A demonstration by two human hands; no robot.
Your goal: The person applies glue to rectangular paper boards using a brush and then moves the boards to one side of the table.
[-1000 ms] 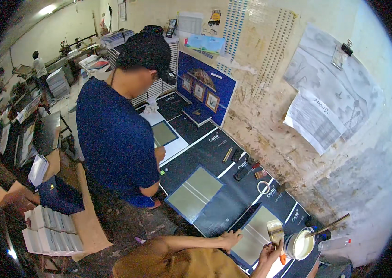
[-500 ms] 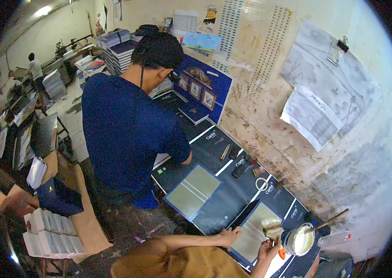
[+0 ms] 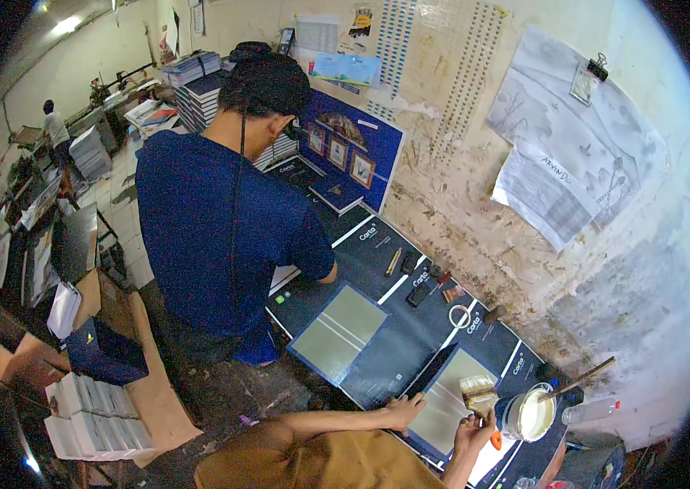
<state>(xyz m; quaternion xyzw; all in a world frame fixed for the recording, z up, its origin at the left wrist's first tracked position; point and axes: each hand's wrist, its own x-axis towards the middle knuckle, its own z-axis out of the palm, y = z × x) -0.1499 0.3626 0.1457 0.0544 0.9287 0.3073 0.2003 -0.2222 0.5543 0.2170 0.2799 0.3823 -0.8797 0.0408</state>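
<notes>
My right hand (image 3: 473,433) is closed on a wide flat brush (image 3: 478,391) with pale, coated bristles; an orange handle end shows below my fingers. The brush is over the right part of a cover board (image 3: 441,397), which has grey-beige panels, pale strips between them and a dark blue border. From this view I cannot tell whether the bristles touch it. Along the board's left edge lies my left hand (image 3: 403,412), fingers stretched out and holding nothing. Just right of the brush stands a bucket (image 3: 506,417) with creamy white paste (image 3: 535,419) inside and a stick (image 3: 579,380) across its rim.
A similar cover board (image 3: 340,332) lies farther left, near a co-worker in a dark blue shirt (image 3: 214,236). Toward the wall are a tape roll (image 3: 460,316), a cutter (image 3: 394,262) and small dark items. A clear bottle (image 3: 592,411) is beside the bucket. White book blocks (image 3: 100,420) are stacked at lower left.
The whole view has shifted slightly. The brush remains in my right hand beside the bucket, and my left hand stays at the board's edge.
</notes>
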